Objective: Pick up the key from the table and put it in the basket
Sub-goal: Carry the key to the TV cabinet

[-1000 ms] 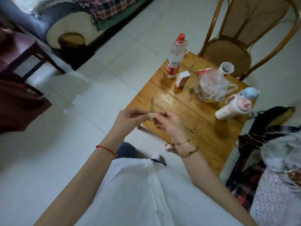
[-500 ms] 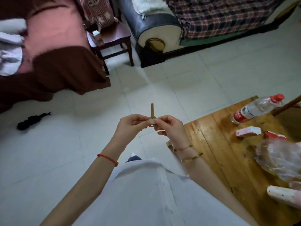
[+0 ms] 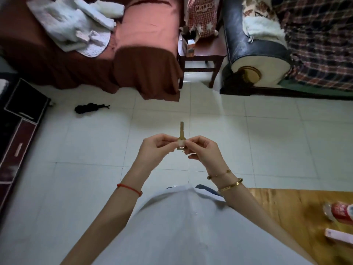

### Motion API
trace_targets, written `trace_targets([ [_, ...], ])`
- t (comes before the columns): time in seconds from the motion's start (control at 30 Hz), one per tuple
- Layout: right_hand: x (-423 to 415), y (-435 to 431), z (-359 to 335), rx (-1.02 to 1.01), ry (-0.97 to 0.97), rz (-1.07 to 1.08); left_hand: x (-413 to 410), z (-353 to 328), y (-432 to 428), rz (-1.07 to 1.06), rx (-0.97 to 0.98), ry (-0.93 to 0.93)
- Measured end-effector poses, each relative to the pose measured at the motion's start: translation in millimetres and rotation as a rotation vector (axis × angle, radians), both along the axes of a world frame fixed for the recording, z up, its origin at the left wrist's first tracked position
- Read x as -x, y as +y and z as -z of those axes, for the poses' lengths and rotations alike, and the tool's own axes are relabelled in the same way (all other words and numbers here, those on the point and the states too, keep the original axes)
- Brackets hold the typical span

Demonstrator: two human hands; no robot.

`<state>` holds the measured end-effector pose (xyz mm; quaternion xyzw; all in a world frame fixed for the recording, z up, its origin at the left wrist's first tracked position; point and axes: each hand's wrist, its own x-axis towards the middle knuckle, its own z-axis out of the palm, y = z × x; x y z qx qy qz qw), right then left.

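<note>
Your left hand and right hand fingers both pinch the key, blade upright above them; table lower right.

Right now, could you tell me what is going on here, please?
A person is holding a brass-coloured key upright between both hands, the left hand and the right hand each pinching its head at chest height over the white tiled floor. The key is off the wooden table, whose corner shows at lower right with a red-labelled bottle on it. No basket is in view, so the drop-off is not yet done.
</note>
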<state>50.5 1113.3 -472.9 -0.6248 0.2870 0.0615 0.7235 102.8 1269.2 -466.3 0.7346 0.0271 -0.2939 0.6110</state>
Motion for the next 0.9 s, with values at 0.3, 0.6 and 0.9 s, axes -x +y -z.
trace_targets([
  [0.3, -99.5, 46.2, 0.4, -0.009, -0.001, -0.360, -40.5, 6.3, 53.0, -0.346, -0.054, -0.073],
  [0.6, -238.7, 89.7, -5.1, -0.011, -0.042, -0.699, -122.6, -0.2, 81.6, -0.728, -0.054, -0.110],
  [0.9, -360.3, 138.8, -17.8, -0.007, -0.093, -0.996, -204.5, -9.2, 105.8, -1.021, -0.083, -0.150],
])
